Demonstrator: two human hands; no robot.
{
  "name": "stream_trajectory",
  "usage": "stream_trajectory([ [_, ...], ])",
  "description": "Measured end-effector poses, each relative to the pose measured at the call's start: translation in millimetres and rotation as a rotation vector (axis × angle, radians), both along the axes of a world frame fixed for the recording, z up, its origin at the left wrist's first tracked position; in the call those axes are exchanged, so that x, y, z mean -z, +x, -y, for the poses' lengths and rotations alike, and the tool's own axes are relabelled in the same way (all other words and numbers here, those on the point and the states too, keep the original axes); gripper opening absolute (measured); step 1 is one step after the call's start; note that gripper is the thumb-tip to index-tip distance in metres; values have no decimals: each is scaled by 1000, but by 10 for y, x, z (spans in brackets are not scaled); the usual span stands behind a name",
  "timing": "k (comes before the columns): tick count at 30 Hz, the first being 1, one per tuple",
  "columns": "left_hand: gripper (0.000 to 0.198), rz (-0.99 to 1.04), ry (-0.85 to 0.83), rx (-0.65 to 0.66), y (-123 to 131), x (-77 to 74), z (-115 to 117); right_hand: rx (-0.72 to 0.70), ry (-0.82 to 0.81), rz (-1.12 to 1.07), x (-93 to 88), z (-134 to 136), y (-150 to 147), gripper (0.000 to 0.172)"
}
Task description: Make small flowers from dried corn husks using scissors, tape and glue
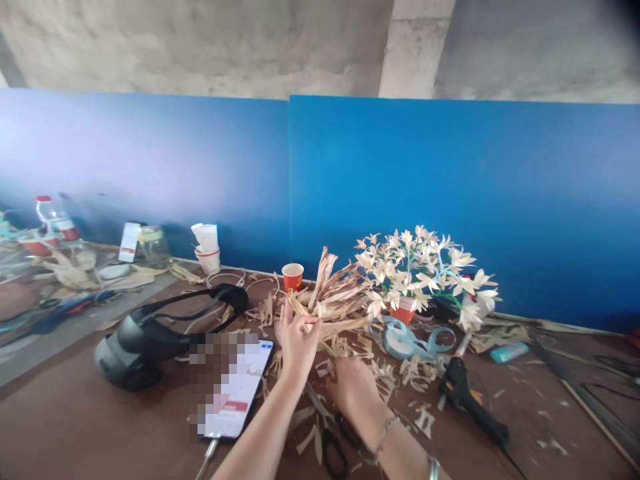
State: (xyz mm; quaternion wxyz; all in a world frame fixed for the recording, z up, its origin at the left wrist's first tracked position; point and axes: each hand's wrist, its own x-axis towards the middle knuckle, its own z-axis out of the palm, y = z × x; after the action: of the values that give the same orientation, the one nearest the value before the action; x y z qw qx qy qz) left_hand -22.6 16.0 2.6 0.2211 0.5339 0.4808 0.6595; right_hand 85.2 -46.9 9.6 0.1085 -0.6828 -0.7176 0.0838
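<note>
My left hand (299, 343) is raised at the near edge of a bundle of dried corn husks (343, 293). Its thumb and a finger pinch together at a pale husk strip (345, 327). Lower and to the right, my right hand (354, 388) has its fingers curled in above the scraps; what they hold, if anything, is hidden. Beneath it lie scissors (334, 455) with black handles, partly covered by the hand. Husk flowers (420, 267) on green and blue stems stand in a red paper cup (403, 310) behind my right hand.
Left of my arms are a phone (235, 393) on a cable and a black headset (145, 343). To the right lie blue ribbon (400, 339) and a black glue gun (473, 400). Another red cup (293, 277) stands by the blue partition (400, 167). Husk scraps litter the brown table.
</note>
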Motion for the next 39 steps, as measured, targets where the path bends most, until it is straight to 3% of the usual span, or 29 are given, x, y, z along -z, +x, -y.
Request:
stream_trajectory([
  [3,8,-189,69,-115,0,-52,43,24,-1,-14,55,-47,-44,19],
  [6,11,-231,131,-126,12,-114,107,37,40,-93,54,-40,35,16],
  [8,10,-214,175,-73,33,-152,160,44,12,-369,24,-21,134,11],
  [12,9,-87,115,219,115,-182,258,70,-342,-1255,-50,29,366,18],
  [15,10,-92,41,387,191,-159,304,17,-453,-1498,-73,66,509,30],
  [21,7,-44,7,543,275,-108,337,-61,-619,-1670,-35,92,609,37],
  [27,7,-119,-32,550,292,-73,329,-47,-523,-1612,-8,101,596,29],
  [33,5,-181,-54,528,326,-31,328,118,-258,-1423,-31,129,526,26],
  [39,6,-196,7,561,306,-52,367,144,-319,-1587,13,118,543,21],
])
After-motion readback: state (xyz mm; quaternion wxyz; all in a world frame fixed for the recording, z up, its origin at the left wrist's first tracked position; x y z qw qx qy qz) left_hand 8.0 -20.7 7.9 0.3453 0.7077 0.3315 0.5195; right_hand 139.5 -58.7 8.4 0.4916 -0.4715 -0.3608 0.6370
